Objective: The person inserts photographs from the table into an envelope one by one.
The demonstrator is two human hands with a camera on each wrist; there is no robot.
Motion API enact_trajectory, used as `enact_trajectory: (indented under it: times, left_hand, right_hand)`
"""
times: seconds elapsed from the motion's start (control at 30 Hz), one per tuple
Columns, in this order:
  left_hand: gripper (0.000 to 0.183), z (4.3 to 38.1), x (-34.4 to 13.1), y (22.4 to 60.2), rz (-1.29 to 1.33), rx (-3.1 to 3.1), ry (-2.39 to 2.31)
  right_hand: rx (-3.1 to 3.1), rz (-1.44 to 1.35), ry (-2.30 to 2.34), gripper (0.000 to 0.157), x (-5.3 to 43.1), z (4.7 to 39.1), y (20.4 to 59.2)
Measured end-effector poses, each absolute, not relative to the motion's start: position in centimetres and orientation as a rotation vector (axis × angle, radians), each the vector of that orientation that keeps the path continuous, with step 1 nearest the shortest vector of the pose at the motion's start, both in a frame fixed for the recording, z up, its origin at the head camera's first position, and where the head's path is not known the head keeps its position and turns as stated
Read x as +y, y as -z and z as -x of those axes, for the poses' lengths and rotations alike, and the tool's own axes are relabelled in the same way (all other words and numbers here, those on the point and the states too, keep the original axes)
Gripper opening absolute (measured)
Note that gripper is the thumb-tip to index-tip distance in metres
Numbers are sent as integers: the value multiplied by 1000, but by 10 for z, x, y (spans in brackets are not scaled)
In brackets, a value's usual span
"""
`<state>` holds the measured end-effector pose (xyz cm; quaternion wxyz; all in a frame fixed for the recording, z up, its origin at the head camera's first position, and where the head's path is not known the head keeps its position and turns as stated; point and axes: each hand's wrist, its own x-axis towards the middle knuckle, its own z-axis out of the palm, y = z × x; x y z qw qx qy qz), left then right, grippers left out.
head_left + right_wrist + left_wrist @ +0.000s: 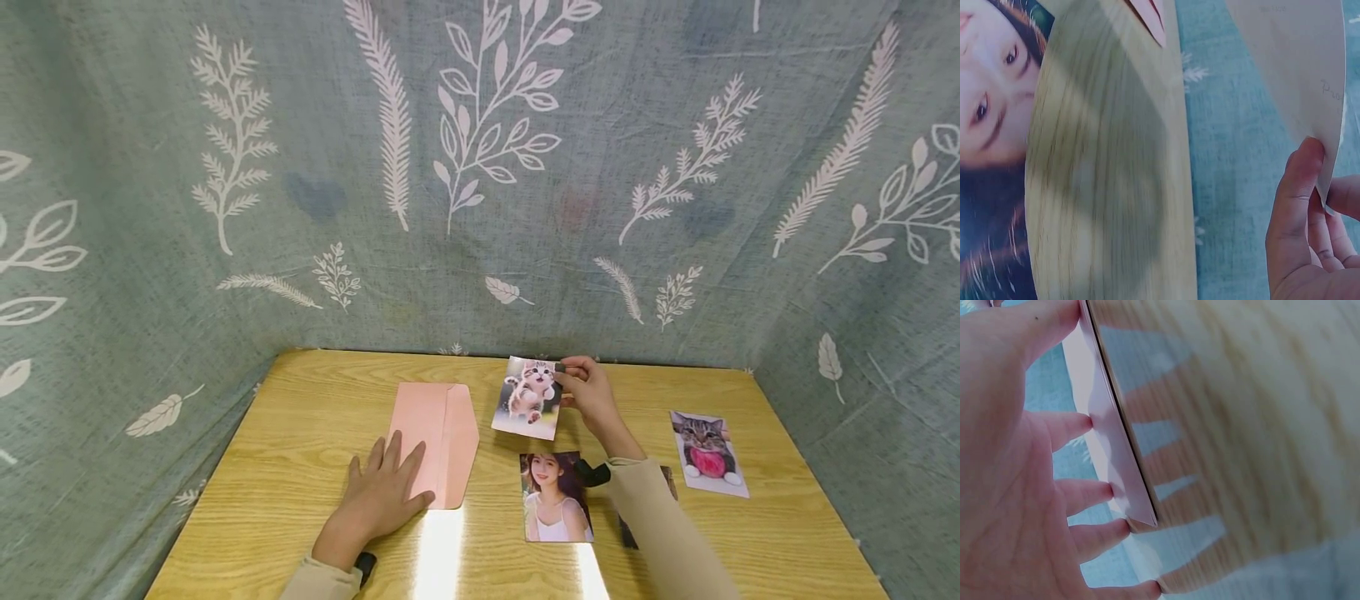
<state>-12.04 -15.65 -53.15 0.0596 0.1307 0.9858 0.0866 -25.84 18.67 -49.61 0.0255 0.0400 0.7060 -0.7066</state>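
Note:
My left hand rests with spread fingers on a pink envelope, whose pointed flap faces right. In the left wrist view the fingertips touch the envelope's edge. Toward the back of the table, my right hand pinches a photo of a leaping kitten by its right edge, between thumb and fingers. The photo is tilted up, and its pale back with faint handwriting shows in the right wrist view. Below it lies a photo of a person in a white top.
A photo of a cat with a pink heart-shaped thing lies at the right. Another dark photo is mostly hidden under the right forearm. A leaf-patterned cloth hangs behind and beside the wooden table.

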Motion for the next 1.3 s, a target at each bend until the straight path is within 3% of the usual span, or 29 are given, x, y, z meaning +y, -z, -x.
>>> enact_trajectory:
  times: [1.3]
  left_hand:
    - [79,123,-157,536,-361,2990,-271]
  right_hand:
    - [2410,23,1913,27,115,259,529]
